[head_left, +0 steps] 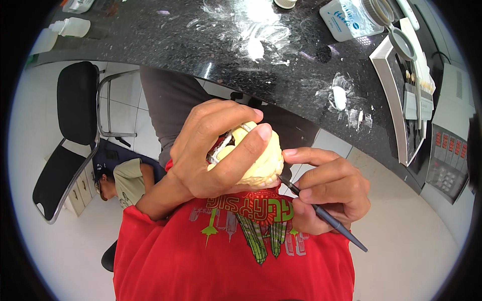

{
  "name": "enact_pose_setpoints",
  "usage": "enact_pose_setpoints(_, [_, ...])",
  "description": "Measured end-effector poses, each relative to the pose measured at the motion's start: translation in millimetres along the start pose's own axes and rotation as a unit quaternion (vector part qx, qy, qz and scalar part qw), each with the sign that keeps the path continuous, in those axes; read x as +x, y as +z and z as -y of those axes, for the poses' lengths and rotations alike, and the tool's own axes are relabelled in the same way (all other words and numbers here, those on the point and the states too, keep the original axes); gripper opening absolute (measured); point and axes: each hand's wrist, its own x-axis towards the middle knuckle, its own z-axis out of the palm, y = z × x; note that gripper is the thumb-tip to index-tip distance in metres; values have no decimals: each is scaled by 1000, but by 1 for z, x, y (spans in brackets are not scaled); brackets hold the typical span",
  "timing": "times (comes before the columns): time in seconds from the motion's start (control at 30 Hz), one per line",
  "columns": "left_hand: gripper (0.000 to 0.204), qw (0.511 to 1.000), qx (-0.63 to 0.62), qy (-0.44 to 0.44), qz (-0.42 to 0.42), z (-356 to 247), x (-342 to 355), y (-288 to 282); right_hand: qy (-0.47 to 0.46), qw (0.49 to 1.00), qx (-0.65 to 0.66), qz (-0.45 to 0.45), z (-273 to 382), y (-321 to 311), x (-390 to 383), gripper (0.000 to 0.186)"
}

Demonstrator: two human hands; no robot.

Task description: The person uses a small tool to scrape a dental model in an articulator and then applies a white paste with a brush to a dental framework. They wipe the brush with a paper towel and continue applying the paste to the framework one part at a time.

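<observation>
My left hand (211,148) is wrapped round a pale yellow dental plaster model (265,159), thumb and fingers across its top. A whitish metal wire or frame (221,146) shows at the model's left side, partly covered by my fingers. In my right hand (334,188) is a slim dark pen-shaped tool (339,228) with a tapering rear end, pinched like a pencil. Its tip meets the row of teeth at the model's lower right edge; the very end is too small to make out. My right index fingertip rests against the model's side.
A dark speckled worktop (175,42) smeared with white powder lies ahead. On it stand a clear plastic jar (345,22), small white bottles (73,27) and an open tray (401,100) of small tooth-tipped sticks. At left are a black chair (78,103) and another person (128,180).
</observation>
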Motion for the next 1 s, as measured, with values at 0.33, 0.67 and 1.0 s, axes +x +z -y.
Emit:
enact_pose_setpoints(0.33, [55, 1000, 13, 15, -12, 3, 2, 4, 10, 1000, 17, -15, 1, -2, -1, 18])
enact_pose_setpoints(0.67, [55, 1000, 18, 6, -7, 1, 2, 3, 13, 1000, -21, 1, 3, -2, 3, 17])
enact_pose_setpoints(1.0, [51, 1000, 15, 10, 1, 0, 4, 0, 8, 1000, -30, 5, 2, -2, 4, 17])
